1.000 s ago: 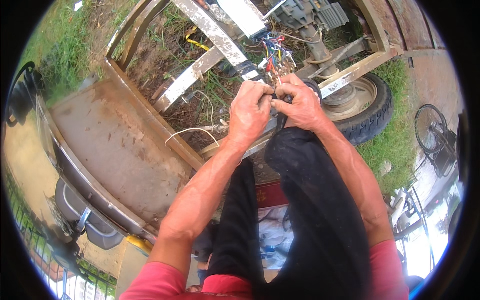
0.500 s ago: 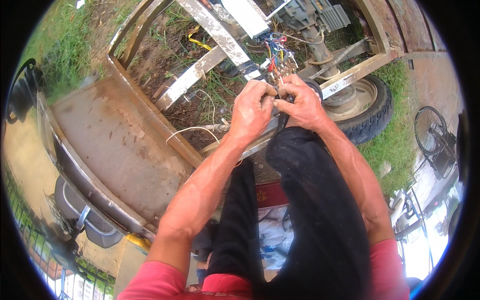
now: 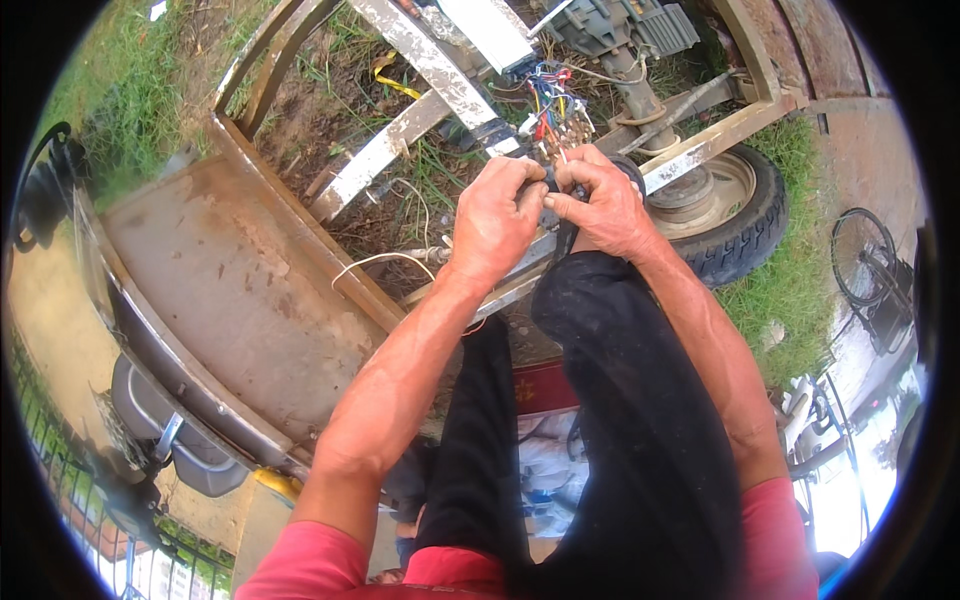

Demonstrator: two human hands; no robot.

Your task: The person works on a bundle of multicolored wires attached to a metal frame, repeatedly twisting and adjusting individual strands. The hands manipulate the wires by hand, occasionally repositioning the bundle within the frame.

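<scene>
My left hand [image 3: 498,215] and my right hand [image 3: 606,207] meet at the upper middle, both closed in a pinch, fingertips almost touching. Between them a small dark piece shows, mostly covered by the fingers; its kind cannot be made out. Just beyond my fingers lies a bundle of coloured wires [image 3: 550,97], red, blue and yellow, with brownish metal ends [image 3: 573,133] fanned out near my right hand. The wires come from the end of a white box-shaped unit [image 3: 488,33]. A dark cable loop passes beside my right hand, partly hidden by it.
A rusty metal frame with a white-flecked bar [image 3: 430,65] surrounds the work. A motor [image 3: 625,30] sits beyond, a tyre [image 3: 742,225] to the right. A brown metal panel [image 3: 235,270] lies left. A thin pale wire [image 3: 385,256] curves near my left forearm.
My left hand has shifted slightly left and its fingers have turned a little. The right hand stays nearly in place, still pinching.
</scene>
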